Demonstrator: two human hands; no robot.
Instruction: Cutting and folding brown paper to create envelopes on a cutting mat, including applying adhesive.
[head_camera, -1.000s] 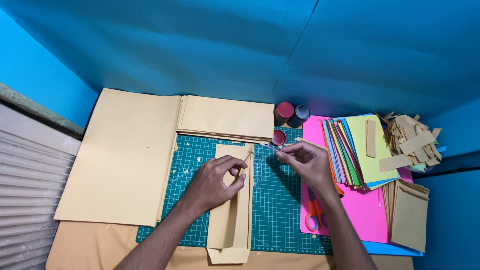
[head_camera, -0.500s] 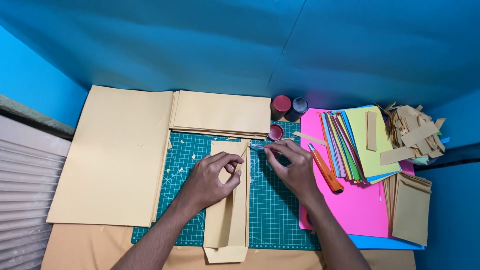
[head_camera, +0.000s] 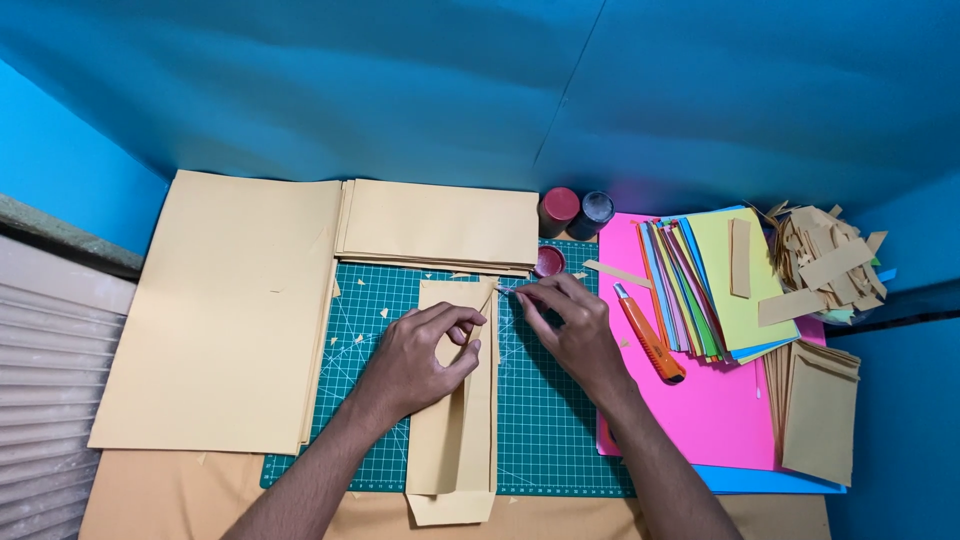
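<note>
A long tan paper piece (head_camera: 455, 430) with folded side flaps lies lengthwise on the green cutting mat (head_camera: 540, 420). My left hand (head_camera: 415, 355) rests on its upper part, fingers curled and pressing a flap down. My right hand (head_camera: 570, 330) is just right of the paper's top edge, with fingertips pinched on a thin tan strip or flap edge at the top right corner. Exactly what the fingertips pinch is too small to tell.
A large tan sheet (head_camera: 225, 310) lies left, a stack of tan sheets (head_camera: 440, 225) behind the mat. Two small jars (head_camera: 575, 212) and a red lid (head_camera: 548, 262) stand at the back. An orange utility knife (head_camera: 650, 335), coloured paper (head_camera: 700, 290), scraps (head_camera: 820, 260) and finished envelopes (head_camera: 815, 410) lie right.
The view shifted slightly. My right hand moved left off the pink sheet toward the paper's top corner, uncovering the orange knife. My left hand stayed on the folded paper.
</note>
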